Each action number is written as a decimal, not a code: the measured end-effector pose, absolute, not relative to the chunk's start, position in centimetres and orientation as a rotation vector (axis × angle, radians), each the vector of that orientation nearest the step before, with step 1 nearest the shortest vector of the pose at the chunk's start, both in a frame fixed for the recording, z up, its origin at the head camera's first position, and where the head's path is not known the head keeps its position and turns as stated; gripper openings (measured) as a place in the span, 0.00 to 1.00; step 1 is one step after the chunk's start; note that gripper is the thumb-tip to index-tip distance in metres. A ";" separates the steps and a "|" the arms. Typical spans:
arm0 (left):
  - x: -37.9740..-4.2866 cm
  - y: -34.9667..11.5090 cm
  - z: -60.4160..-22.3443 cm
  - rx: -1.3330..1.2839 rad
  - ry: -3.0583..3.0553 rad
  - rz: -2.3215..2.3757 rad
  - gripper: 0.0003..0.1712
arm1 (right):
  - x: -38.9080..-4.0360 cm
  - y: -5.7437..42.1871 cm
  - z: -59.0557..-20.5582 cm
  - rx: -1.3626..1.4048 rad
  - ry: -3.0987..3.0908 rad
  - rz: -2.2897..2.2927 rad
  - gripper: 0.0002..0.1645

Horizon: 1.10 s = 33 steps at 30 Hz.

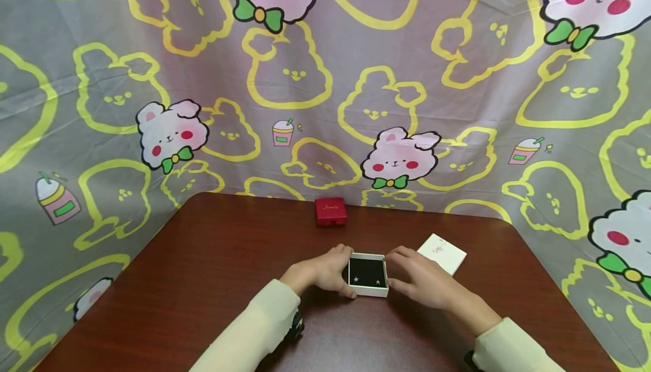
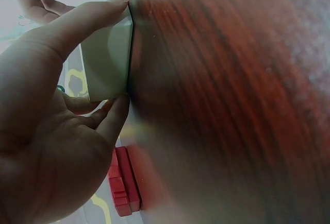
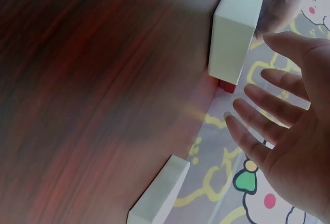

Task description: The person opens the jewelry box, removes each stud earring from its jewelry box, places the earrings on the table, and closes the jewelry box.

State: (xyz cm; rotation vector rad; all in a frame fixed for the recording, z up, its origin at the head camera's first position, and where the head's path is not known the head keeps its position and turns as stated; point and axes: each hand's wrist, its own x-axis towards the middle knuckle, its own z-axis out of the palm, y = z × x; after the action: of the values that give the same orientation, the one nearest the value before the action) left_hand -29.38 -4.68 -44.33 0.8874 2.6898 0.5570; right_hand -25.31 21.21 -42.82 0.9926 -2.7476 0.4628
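Note:
A small white box (image 1: pixel 369 292) without its lid sits on the table, holding a black pad (image 1: pixel 367 269) with two tiny star-shaped earrings (image 1: pixel 356 279). My left hand (image 1: pixel 328 270) grips the box's left side; the left wrist view shows the thumb (image 2: pixel 85 20) at one corner and fingers (image 2: pixel 116 121) at the other. To the right of the box is my right hand (image 1: pixel 424 279). In the right wrist view its fingers (image 3: pixel 273 103) are spread and loosely extended, with nothing held, and the thumb is close to the box (image 3: pixel 234 41).
The white lid (image 1: pixel 443 253), with faint red writing, lies flat beyond my right hand. Near the table's back edge stands a closed red box (image 1: pixel 330 212) with gold lettering. A patterned curtain (image 1: pixel 305 123) hangs behind the brown wooden table (image 1: pixel 229 242).

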 end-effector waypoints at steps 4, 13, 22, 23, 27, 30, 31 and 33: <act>-29.4 -4.7 -44.3 0.896 2.689 0.564 0.49 | -25.3 20.9 -42.9 1.019 -2.739 0.445 0.22; -29.4 -4.8 -44.2 0.892 2.685 0.562 0.50 | -25.2 20.5 -42.9 1.075 -2.712 0.418 0.23; -29.5 -4.8 -44.2 0.898 2.679 0.552 0.51 | -25.1 20.2 -43.1 1.068 -2.728 0.425 0.23; -29.5 -4.8 -44.3 0.900 2.679 0.553 0.51 | -25.1 20.1 -43.1 1.068 -2.728 0.427 0.23; -29.5 -4.8 -44.4 0.908 2.678 0.547 0.50 | -25.0 20.0 -43.2 1.067 -2.732 0.434 0.23; -29.5 -4.8 -44.4 0.906 2.680 0.551 0.49 | -24.9 19.9 -43.1 1.064 -2.743 0.443 0.22; -29.6 -4.8 -44.4 0.905 2.681 0.549 0.50 | -24.9 19.8 -43.1 1.063 -2.748 0.444 0.22; -29.6 -4.8 -44.4 0.901 2.685 0.553 0.50 | -24.9 19.7 -43.1 1.060 -2.759 0.447 0.22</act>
State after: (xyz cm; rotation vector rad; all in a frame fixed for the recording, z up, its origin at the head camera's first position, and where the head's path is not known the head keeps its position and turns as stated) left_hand -29.56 -4.82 -44.38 0.9012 2.6853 0.5534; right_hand -24.93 19.73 -43.13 1.0598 -2.7587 0.4473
